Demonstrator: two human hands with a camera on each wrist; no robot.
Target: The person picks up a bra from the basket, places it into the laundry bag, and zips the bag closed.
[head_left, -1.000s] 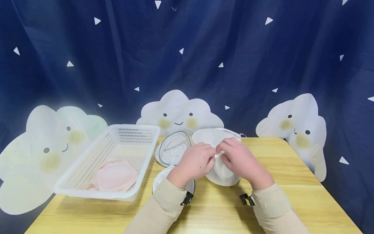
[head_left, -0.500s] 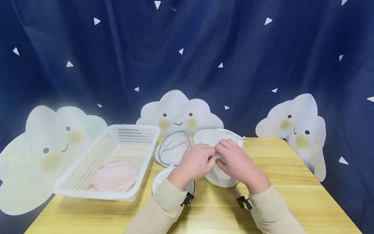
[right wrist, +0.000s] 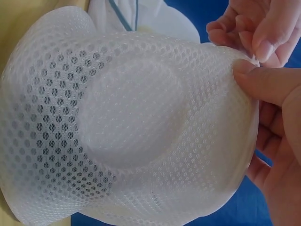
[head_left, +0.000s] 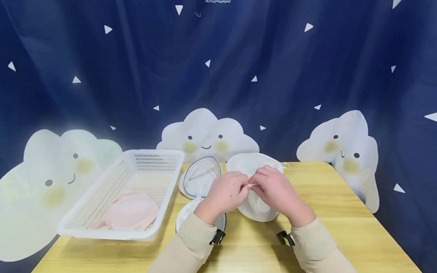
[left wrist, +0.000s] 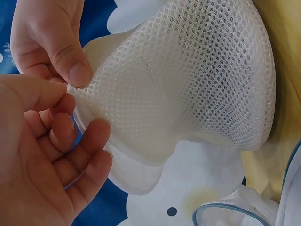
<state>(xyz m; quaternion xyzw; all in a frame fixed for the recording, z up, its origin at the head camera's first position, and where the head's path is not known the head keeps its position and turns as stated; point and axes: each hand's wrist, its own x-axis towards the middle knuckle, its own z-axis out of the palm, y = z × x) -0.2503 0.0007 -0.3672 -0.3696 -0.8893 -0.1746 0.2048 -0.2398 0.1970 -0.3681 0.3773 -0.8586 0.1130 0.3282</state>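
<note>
A white mesh laundry bag (head_left: 255, 211) stands upright on the table, its round lid (head_left: 243, 162) tipped back behind my hands. Thumb and fingers of my left hand (head_left: 226, 192) pinch the bag's rim, or something small and white at it; I cannot tell which. Right beside it, my right hand (head_left: 275, 191) pinches the same edge. Up close in the left wrist view, the mesh wall (left wrist: 225, 80) is drawn out toward both thumbs. The right wrist view shows a pale rounded shape (right wrist: 134, 110) through the mesh.
To the left sits a white perforated plastic basket (head_left: 155, 227) with a pale pink padded cloth piece, like a bra cup (head_left: 131, 210), in it. Between basket and hands lies a second white mesh bag with a dark blue rim (head_left: 201, 176), partly behind my left forearm. A cloud-print curtain hangs behind.
My right hand has shifted slightly left, closer to the left hand, and the bag's lid has moved a little with it. The whole head view has tilted slightly upward.
</note>
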